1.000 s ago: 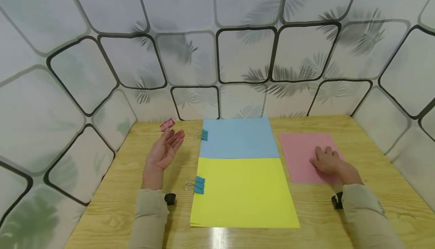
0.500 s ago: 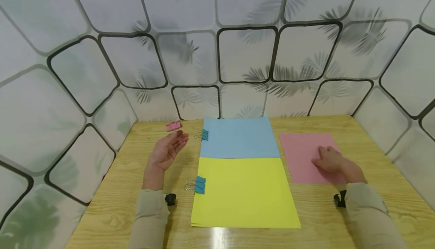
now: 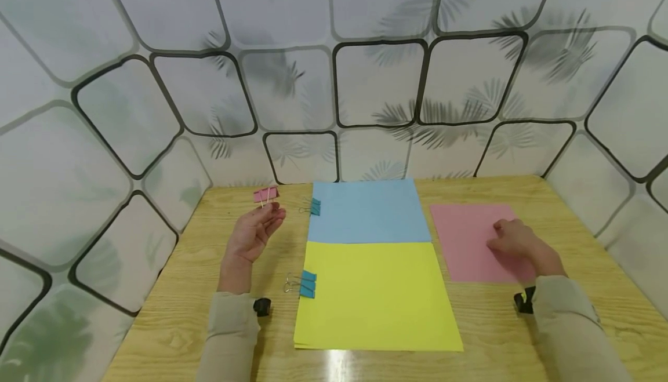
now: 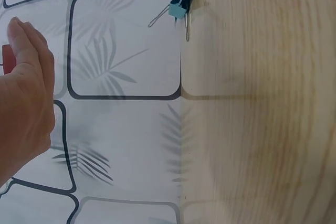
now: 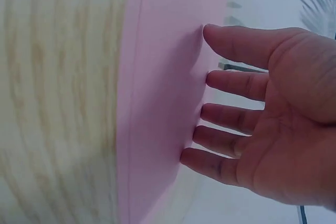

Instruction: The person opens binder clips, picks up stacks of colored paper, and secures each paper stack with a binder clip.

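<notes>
My left hand [image 3: 253,234] pinches a pink binder clip [image 3: 266,194] by its wire handles, palm turned up, at the table's back left. Only a bit of the clip [image 4: 8,59] shows behind the fingers in the left wrist view. My right hand [image 3: 522,246] touches a stack of pink paper [image 3: 464,243] with its fingertips. In the right wrist view its fingers [image 5: 218,169] are spread and bent slightly over the pink sheets. Between the hands lie blue paper [image 3: 367,211] and, nearer me, yellow paper [image 3: 376,295].
A teal binder clip [image 3: 315,207] grips the blue paper's left edge. Another teal binder clip [image 3: 308,284] sits on the yellow paper's left edge. All lie on a wooden table [image 3: 172,312] against a patterned wall [image 3: 292,92].
The pink clip has shifted right and turned, its handles now between my left fingers. My right hand has slid slightly right over the pink paper, its fingers drawing closer together.
</notes>
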`<state>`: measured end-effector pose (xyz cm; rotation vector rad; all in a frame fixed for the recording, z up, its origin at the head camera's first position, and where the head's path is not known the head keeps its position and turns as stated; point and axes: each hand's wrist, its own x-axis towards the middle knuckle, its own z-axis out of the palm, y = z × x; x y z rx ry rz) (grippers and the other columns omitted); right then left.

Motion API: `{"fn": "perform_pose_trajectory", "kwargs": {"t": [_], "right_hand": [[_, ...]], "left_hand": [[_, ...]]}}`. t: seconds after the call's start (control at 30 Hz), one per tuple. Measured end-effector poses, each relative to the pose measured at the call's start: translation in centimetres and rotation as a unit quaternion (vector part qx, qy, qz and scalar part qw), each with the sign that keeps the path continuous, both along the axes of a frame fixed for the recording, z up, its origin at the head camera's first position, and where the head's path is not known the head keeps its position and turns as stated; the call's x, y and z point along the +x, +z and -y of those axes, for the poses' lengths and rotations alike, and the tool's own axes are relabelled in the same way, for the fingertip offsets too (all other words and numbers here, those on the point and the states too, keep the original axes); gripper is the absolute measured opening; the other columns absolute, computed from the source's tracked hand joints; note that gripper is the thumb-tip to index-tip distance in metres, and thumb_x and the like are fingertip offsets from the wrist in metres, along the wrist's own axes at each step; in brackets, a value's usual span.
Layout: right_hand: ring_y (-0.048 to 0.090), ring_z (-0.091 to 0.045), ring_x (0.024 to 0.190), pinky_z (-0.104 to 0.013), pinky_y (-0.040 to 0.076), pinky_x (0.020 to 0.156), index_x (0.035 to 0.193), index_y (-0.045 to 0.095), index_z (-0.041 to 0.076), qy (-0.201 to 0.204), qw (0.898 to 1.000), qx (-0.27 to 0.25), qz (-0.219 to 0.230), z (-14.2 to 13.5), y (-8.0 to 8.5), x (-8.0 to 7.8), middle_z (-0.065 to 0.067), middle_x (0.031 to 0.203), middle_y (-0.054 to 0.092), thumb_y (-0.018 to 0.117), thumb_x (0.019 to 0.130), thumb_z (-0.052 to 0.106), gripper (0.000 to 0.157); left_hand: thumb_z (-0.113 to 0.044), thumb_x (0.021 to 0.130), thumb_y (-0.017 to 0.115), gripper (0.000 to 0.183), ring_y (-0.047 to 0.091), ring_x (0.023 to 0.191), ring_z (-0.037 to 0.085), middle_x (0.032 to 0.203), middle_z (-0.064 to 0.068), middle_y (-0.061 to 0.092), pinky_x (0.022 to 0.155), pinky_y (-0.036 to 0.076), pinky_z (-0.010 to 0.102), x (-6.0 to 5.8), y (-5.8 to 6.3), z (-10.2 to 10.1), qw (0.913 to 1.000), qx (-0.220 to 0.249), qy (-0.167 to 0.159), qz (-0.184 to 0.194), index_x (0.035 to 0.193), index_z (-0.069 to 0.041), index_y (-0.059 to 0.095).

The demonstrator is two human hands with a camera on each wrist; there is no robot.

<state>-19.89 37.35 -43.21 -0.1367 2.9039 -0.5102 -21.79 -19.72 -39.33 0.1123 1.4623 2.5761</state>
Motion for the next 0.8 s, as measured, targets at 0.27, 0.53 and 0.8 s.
{"fn": "perform_pose_trajectory", "kwargs": {"t": [0.27, 0.53, 0.8], "right_hand": [[0.056, -0.055, 0.1, -0.06, 0.049, 0.083, 0.114, 0.052, -0.025, -0.021, 0.999, -0.036, -0.008, -0.7, 0.1, -0.2, -0.042, 0.107, 0.057, 0.069, 0.084, 0.015, 0.053], [0.04, -0.064, 0.104, -0.067, 0.041, 0.085, 0.117, 0.046, -0.024, -0.098, 0.994, -0.026, 0.046, -0.6, 0.7, -0.4, -0.047, 0.113, 0.044, 0.074, 0.082, 0.025, 0.066], [0.025, -0.073, 0.108, -0.073, 0.035, 0.086, 0.116, 0.037, -0.028, -0.152, 0.985, -0.031, 0.079, -0.2, 1.3, -0.2, -0.055, 0.113, 0.029, 0.075, 0.083, 0.035, 0.08]], "left_hand": [[-0.009, 0.105, 0.048, 0.026, 0.072, 0.085, 0.013, 0.089, 0.006, 0.072, 0.08, 0.057, 0.022, 0.4, 0.2, 0.1, 0.9997, 0.017, 0.015, -0.009, 0.097, -0.006, 0.073], [-0.01, 0.106, 0.046, 0.028, 0.073, 0.085, 0.013, 0.09, 0.005, 0.072, 0.079, 0.057, 0.021, 0.6, 0.1, 0.4, 0.9995, 0.022, 0.003, -0.025, 0.099, -0.006, 0.073], [-0.011, 0.104, 0.05, 0.026, 0.073, 0.084, 0.013, 0.089, 0.006, 0.073, 0.079, 0.057, 0.022, 0.9, 0.4, 0.8, 0.9993, 0.022, -0.005, -0.03, 0.098, -0.005, 0.074]]}}
